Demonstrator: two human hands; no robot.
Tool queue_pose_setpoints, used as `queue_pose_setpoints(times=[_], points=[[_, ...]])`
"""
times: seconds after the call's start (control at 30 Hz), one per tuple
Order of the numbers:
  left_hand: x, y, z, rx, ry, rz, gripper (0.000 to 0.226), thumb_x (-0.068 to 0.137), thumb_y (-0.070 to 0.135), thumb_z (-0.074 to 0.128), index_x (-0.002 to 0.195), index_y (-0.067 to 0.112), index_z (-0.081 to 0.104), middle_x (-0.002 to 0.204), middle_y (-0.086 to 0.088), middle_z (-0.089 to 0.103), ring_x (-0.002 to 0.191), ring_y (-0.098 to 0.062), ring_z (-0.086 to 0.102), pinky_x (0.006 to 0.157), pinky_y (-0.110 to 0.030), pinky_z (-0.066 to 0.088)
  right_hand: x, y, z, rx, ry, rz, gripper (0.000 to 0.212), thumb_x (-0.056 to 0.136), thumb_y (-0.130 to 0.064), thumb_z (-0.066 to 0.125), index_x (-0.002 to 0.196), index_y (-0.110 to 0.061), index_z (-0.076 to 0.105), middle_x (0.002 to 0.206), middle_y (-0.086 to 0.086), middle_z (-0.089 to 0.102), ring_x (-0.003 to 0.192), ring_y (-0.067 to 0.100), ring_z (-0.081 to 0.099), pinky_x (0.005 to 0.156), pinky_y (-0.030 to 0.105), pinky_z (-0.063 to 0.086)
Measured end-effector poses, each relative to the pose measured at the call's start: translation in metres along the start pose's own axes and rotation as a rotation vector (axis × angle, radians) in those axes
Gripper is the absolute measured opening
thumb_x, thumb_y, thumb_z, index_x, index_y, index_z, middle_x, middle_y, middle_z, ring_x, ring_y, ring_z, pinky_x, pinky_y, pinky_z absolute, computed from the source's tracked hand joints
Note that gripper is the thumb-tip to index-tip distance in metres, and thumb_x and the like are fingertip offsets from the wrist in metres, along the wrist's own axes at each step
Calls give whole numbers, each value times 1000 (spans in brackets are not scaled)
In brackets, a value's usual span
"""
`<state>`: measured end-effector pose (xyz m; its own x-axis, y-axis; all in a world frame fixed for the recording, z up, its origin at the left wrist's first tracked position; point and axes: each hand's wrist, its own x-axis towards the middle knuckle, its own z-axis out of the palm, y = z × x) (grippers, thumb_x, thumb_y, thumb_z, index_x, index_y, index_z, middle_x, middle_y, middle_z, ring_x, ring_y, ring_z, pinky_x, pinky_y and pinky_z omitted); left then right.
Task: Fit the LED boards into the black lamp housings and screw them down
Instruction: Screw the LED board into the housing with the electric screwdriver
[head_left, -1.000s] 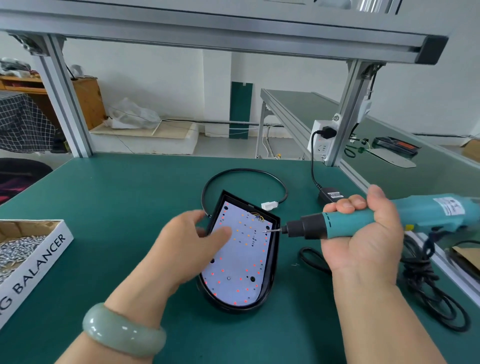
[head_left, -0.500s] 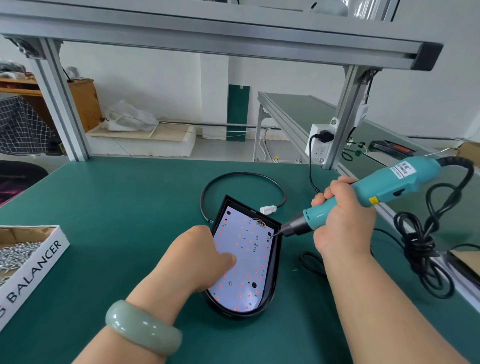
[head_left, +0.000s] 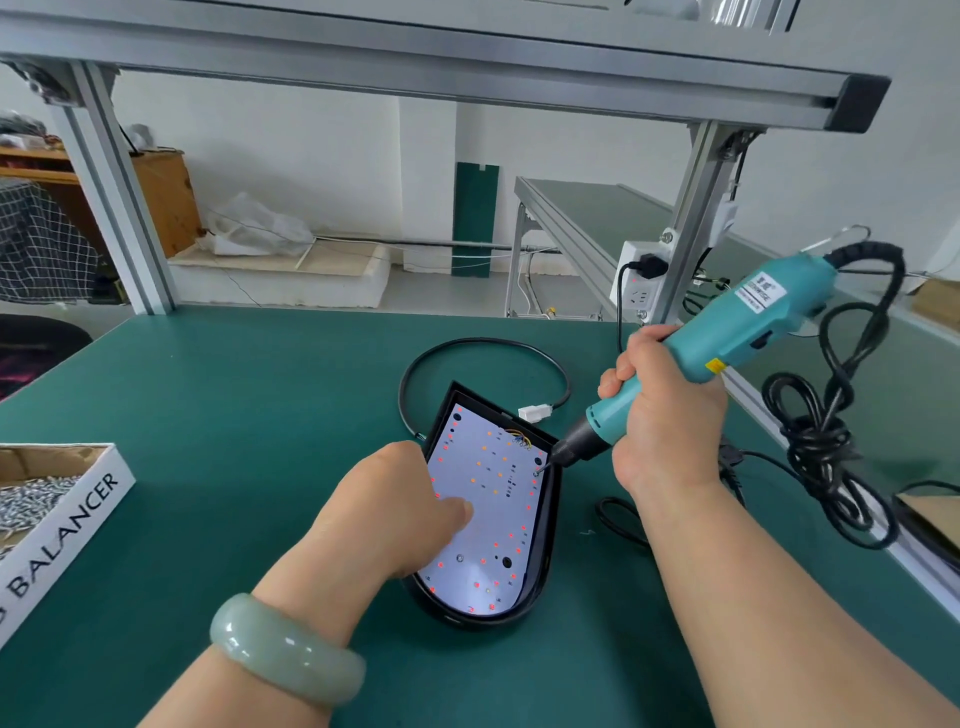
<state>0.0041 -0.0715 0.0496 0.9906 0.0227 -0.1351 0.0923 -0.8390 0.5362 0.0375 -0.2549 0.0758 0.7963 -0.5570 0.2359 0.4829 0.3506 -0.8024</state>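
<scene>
On the green counter (head_left: 234, 415), the left hand (head_left: 384, 514) rests on the left side of the black lamp housing (head_left: 551, 525). Its thumb lies flat on the white LED board (head_left: 493, 499), which sits inside the housing. The other fingers bend down over the left wall, and the back of the hand hides them. A pale green bracelet (head_left: 285, 649) is on this wrist.

The right hand (head_left: 665, 415), to the right of the housing, is closed fully around a teal electric screwdriver (head_left: 737, 322). The tool is tilted, and its tip touches the board at the far right corner. The screwdriver carries a white label and a small yellow sticker; the writing on both is too small to read.

Well to the left of the housing stands a white box (head_left: 67, 525) with the printed word "BALANCER"; it contains grey screws (head_left: 26, 499). A wide stretch of green counter lies between this box and the housing.

Just behind the housing, a black cable (head_left: 483, 341) makes a loop and ends in a white connector (head_left: 535, 412). To the right of the housing, the tangled black cord (head_left: 815, 431) of the screwdriver hangs over the counter's right edge. Behind and to the right, a white socket (head_left: 636, 283) is fixed on an aluminium post.
</scene>
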Motion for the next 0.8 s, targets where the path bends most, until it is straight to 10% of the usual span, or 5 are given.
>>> queue_pose_setpoints(times=[0.8], points=[[-1, 5, -4, 133, 10, 2, 34, 84, 38, 61, 74, 18, 35, 74, 4, 48, 60, -12, 44, 49, -25, 32, -39, -2, -6, -17, 145, -144, 11, 79, -10, 62, 78, -19, 55, 52, -11, 52, 49, 14, 49, 55, 18, 45]])
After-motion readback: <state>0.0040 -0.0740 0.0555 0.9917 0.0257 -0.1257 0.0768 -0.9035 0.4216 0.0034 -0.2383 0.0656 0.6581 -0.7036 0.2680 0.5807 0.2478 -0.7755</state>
